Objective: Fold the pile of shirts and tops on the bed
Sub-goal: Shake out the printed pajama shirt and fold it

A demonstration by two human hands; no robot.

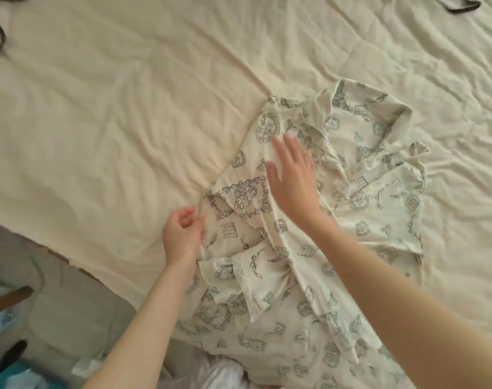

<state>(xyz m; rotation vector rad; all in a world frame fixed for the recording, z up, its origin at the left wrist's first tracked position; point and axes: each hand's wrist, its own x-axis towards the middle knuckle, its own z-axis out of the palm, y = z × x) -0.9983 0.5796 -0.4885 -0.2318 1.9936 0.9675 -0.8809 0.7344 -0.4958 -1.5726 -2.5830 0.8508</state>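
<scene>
Printed shirt (318, 220) lies spread on the cream bedsheet (113, 108), near the bed's edge, collar toward the far side. Left hand (183, 237) pinches the shirt's left edge — likely anchoring it so the panel stays put. Right hand (292, 178) is flat, fingers straight and spread, over the folded-in side — probably smoothing creases. Fabric looks thin, soft, rumpled; cream with grey-green line drawings. Sheet is wrinkled, quilted-looking.

Cream collared shirt (337, 209) with grey line-drawn print, rumpled, partly folded, on bed's (113, 94) near edge.
</scene>
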